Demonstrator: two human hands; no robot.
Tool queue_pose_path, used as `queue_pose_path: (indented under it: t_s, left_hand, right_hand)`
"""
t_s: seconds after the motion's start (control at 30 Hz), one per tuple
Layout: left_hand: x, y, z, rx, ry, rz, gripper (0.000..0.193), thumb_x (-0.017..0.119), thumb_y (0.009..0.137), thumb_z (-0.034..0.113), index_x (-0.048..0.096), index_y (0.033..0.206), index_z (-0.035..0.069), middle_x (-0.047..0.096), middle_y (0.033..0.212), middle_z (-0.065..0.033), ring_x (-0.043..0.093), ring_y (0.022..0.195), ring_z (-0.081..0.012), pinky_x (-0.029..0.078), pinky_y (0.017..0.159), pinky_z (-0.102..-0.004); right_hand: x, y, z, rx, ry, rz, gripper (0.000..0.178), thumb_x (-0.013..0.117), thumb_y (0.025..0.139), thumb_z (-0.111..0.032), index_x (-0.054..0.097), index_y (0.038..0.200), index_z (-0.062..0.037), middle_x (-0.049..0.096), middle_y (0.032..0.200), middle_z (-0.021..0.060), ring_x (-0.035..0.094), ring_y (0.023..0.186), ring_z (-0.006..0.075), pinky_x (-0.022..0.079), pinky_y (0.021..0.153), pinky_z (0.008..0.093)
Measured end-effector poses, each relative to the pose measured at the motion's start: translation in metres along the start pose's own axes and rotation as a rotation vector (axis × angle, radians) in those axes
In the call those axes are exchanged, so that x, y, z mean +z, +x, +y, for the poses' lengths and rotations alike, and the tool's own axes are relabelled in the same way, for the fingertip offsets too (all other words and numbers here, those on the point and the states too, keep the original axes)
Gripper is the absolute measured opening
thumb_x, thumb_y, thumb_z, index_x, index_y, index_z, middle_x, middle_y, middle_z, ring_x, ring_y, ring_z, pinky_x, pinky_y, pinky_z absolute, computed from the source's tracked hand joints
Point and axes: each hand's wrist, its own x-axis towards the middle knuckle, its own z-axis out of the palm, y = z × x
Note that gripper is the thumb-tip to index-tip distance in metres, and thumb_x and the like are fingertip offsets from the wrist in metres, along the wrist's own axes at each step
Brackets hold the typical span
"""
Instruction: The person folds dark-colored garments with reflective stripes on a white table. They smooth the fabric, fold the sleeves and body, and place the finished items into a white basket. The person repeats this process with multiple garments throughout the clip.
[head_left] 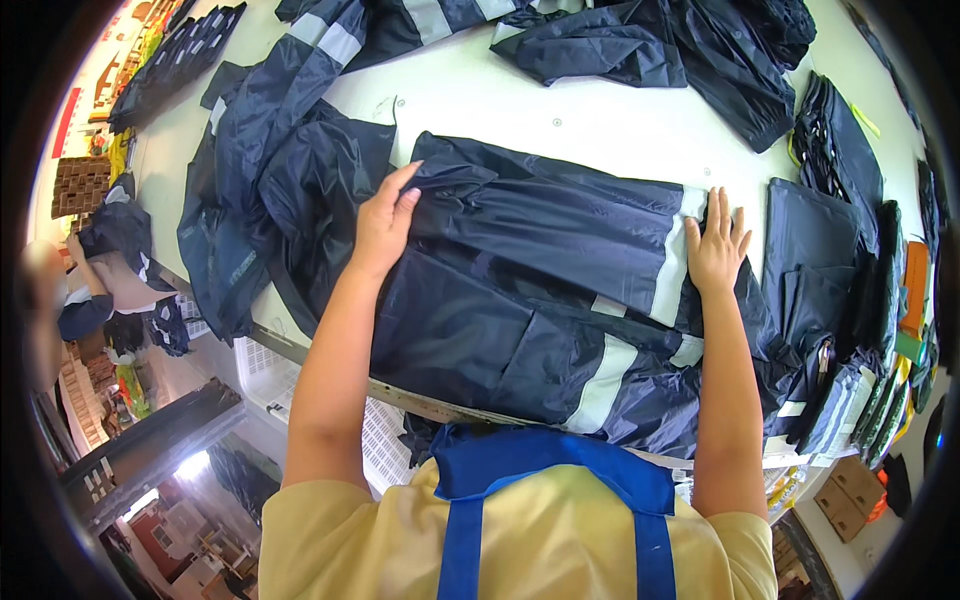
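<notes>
A pair of dark navy rain trousers (560, 215) with light reflective bands lies across the white table in front of me, legs pointing right. At the left end of the upper leg, my left hand (385, 222) grips the fabric edge between thumb and fingers; some of its fingers are hidden. My right hand (718, 240) lies flat with spread fingers on the other end, just beside the reflective band (674, 262). Closer to me is a second leg, partly creased, with its own reflective band (603, 380).
A crumpled dark jacket (290, 150) with reflective bands lies at the left. More dark garments (650, 50) are heaped at the far side. Folded dark garments (812, 235) are stacked on the right. Another person's arm (88, 268) shows at the far left, beyond the table.
</notes>
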Motion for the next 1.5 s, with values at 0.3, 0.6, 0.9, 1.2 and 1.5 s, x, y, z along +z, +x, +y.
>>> queue_pose_path:
  t_s: [0.3, 0.6, 0.9, 1.2, 1.5]
  left_hand:
    - [-0.017, 0.057, 0.017, -0.708, -0.521, -0.458, 0.038, 0.065, 0.086, 0.035, 0.067, 0.094, -0.002, 0.065, 0.087, -0.0029, 0.057, 0.080, -0.0100, 0.044, 0.077, -0.0230]
    - [0.022, 0.089, -0.025, -0.785, -0.546, -0.211, 0.033, 0.061, 0.090, 0.027, 0.063, 0.105, -0.003, 0.067, 0.099, -0.0086, 0.063, 0.092, -0.0177, 0.047, 0.084, -0.0350]
    - [-0.014, 0.031, 0.144, 0.154, 0.309, -0.415, 0.030, 0.057, 0.088, 0.020, 0.061, 0.114, 0.004, 0.066, 0.097, -0.0050, 0.061, 0.087, -0.0222, 0.045, 0.080, -0.0322]
    - [0.004, -0.015, 0.163, 0.536, 0.273, -0.029, 0.039, 0.071, 0.070, 0.011, 0.064, 0.108, 0.009, 0.063, 0.104, -0.0051, 0.057, 0.094, -0.0217, 0.042, 0.086, -0.0363]
    - [0.004, 0.008, 0.154, 0.257, 0.067, -0.105, 0.013, 0.069, 0.079, 0.005, 0.064, 0.091, 0.002, 0.066, 0.084, -0.0089, 0.062, 0.075, -0.0170, 0.047, 0.068, -0.0271]
  right_hand:
    - [0.010, 0.004, 0.014, 0.075, -0.021, 0.033, 0.061, 0.040, 0.094, -0.053, 0.029, 0.147, -0.0241, 0.028, 0.151, 0.0084, 0.022, 0.140, 0.0336, 0.016, 0.112, 0.0518]
    - [0.005, 0.005, 0.012, 0.123, -0.026, 0.031, 0.058, 0.041, 0.093, -0.052, 0.032, 0.145, -0.0275, 0.029, 0.151, 0.0063, 0.024, 0.140, 0.0328, 0.017, 0.112, 0.0523]
    - [-0.105, -0.010, -0.086, -0.033, 1.038, 0.131, 0.068, 0.069, 0.081, -0.039, 0.044, 0.133, -0.0031, 0.048, 0.118, 0.0159, 0.051, 0.103, 0.0254, 0.043, 0.087, 0.0365]
    - [-0.163, -0.011, -0.131, 0.033, 1.365, -0.368, 0.014, 0.057, 0.090, -0.006, 0.066, 0.097, 0.0016, 0.062, 0.084, -0.0008, 0.053, 0.077, 0.0043, 0.042, 0.072, 0.0185]
    - [-0.182, -0.014, -0.140, -0.002, 1.428, -0.322, 0.016, 0.058, 0.091, -0.010, 0.066, 0.100, 0.0012, 0.059, 0.079, -0.0004, 0.048, 0.073, 0.0044, 0.039, 0.065, 0.0189]
